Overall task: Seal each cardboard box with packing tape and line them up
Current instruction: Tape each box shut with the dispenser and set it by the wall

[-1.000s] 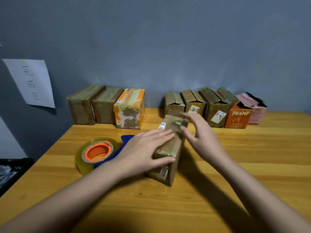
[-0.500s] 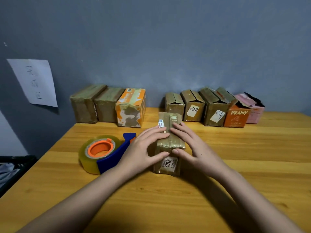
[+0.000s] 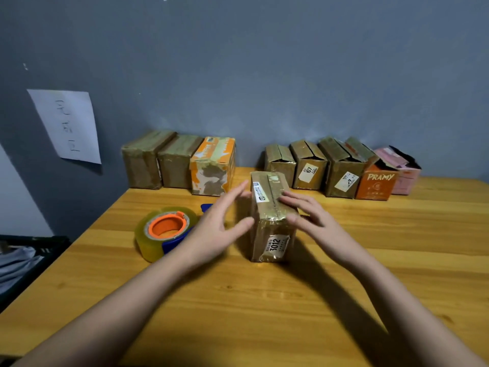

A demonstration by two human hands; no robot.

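A wooden table is filling the lower half of the frame, running back to a grey wall. A paper sheet is hanging on the wall at the left of the frame.

Along the table's far edge, against the wall, two rows of boxes are standing. The left row is sitting left of centre: two brown boxes and an orange-and-white one, side by side and touching, tops closed. The right row is sitting right of centre: three brown boxes, an orange box marked PRAMY and a pink one, with flaps standing open or loose.

The taped box is lying at the centre of the frame, well in front of both rows, its long side pointing away and a label reading 3012 facing the camera. Tape is shining across its top and near end.

The left hand is hovering just left of the box, fingers straight and spread; whether its thumb is touching the box, I cannot tell. The right hand is lying against the box's right side, fingers straight, fingertips on the top edge.

A tape roll on a blue dispenser is lying left of the left hand.
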